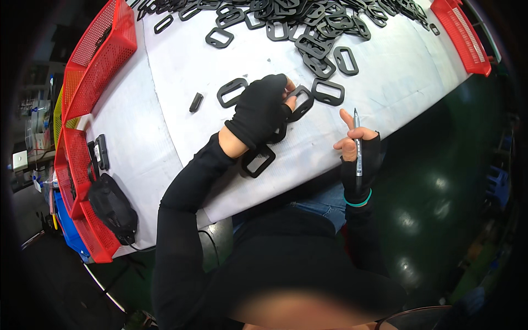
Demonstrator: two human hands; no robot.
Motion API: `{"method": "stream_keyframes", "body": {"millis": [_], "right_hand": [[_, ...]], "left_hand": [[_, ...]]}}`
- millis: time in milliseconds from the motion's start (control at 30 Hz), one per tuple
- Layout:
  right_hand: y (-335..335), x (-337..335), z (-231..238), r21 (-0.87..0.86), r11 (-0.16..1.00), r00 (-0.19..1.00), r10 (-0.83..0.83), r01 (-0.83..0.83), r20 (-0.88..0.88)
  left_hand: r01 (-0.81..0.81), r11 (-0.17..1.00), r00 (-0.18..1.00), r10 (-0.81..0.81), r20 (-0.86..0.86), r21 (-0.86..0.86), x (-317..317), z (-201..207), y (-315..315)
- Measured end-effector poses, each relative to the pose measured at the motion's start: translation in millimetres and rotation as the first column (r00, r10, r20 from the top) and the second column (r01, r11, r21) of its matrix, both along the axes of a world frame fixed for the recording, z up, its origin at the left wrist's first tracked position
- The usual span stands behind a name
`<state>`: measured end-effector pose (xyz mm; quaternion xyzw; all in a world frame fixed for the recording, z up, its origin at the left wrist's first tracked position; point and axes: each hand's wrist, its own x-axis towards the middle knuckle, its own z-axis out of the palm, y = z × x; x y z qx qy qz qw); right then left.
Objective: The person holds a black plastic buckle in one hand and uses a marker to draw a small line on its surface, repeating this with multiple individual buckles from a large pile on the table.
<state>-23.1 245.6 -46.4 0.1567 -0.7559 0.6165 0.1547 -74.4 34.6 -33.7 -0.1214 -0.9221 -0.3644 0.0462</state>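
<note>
My left hand (pixel 259 108), in a black fingerless glove, is over the table with its thumb and a fingertip at the near edge of a black oval-cornered frame (pixel 310 102). The hand's back hides its other fingers and part of a further frame under the wrist. Off the table's front edge, my right hand (pixel 357 151) grips a grey marker pen (pixel 359 156), tip up, with some fingers bent loosely outward. Close about the left hand lie more flat black frames: one to the right (pixel 329 102), one to the left (pixel 221 95) and one below (pixel 254 173).
A big heap of black frames (pixel 316 47) covers the far table. A small black cylinder (pixel 196 102) lies on the white cover (pixel 165 126). Red perforated baskets (pixel 102 60) line the left edge, near a black pouch (pixel 114 206) and a phone-like device (pixel 102 152). Another red basket (pixel 465 41) stands far right.
</note>
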Motion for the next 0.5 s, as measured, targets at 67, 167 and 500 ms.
{"method": "stream_keyframes", "body": {"millis": [67,167,500], "right_hand": [[0,1,3,-0.05,0.999,0.998,-0.001,0.004,0.059],[3,3,10,-0.128,0.992,0.992,-0.002,0.018,0.123],[-7,-2,7,-0.231,0.968,0.919,-0.001,0.1,0.395]], "left_hand": [[-0.04,0.989,0.984,0.014,0.177,0.141,3,8,1],[0.03,0.976,0.981,-0.07,0.181,0.215,2,11,2],[-0.162,0.913,0.964,0.065,0.256,0.375,27,5,17]]}}
